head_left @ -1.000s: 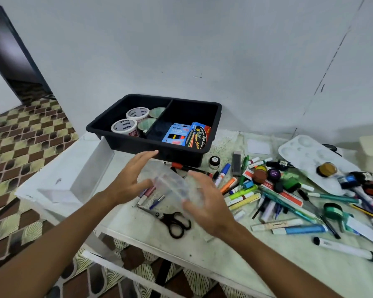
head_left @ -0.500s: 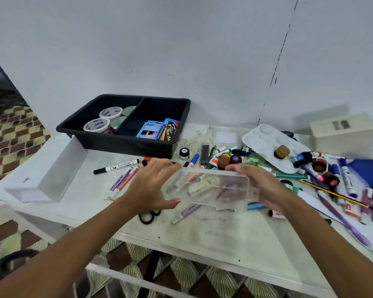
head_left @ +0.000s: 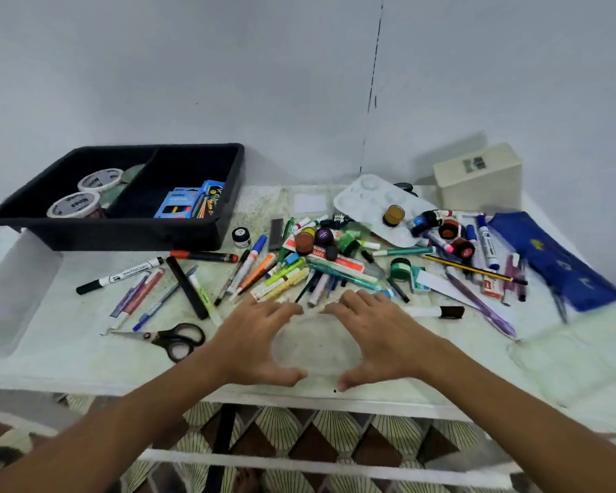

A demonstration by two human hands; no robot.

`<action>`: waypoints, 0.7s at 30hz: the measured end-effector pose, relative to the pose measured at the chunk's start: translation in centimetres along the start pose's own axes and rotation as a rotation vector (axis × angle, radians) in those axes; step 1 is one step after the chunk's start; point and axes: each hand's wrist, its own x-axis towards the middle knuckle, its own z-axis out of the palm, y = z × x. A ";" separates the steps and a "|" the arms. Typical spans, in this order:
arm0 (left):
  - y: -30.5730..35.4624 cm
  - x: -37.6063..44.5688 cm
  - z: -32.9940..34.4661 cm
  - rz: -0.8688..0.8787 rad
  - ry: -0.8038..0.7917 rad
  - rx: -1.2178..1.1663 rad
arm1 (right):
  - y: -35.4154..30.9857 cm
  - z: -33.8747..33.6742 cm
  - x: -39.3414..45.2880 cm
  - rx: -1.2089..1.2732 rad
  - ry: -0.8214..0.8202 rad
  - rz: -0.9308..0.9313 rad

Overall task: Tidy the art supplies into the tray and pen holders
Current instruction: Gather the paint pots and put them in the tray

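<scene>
A clear plastic pen holder [head_left: 315, 346] stands on the table near its front edge. My left hand [head_left: 260, 339] and my right hand [head_left: 374, 336] hold it from either side, fingers at its far wall and thumbs at its near wall. Just beyond it lies a heap of markers and pens [head_left: 299, 272]. The black two-part tray [head_left: 121, 231] sits at the back left with tape rolls [head_left: 73, 204] in one part and crayon boxes [head_left: 189, 202] in the other.
A second clear holder [head_left: 8, 290] lies at the left edge. Black scissors [head_left: 173, 338] lie left of my left hand. A white palette [head_left: 370, 199], paint pots [head_left: 452, 231], a blue pencil case [head_left: 555, 257] and a white box [head_left: 477, 176] fill the right side.
The clear holder came down from mid-air, where it lay sideways, onto the table in front of the pen heap. Both hands stayed on it; my view swung right.
</scene>
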 end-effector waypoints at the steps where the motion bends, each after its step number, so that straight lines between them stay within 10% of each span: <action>1: 0.1 -0.2 0.3 -0.004 -0.019 -0.003 | 0.1 0.5 -0.1 0.018 0.009 -0.008; 14: -0.5 0.3 0.9 0.025 0.006 -0.123 | 1.0 1.9 -0.1 0.094 0.055 0.001; 21: -3.3 8.9 -0.4 -0.258 0.231 -0.313 | 5.2 -0.2 6.6 0.294 0.390 0.414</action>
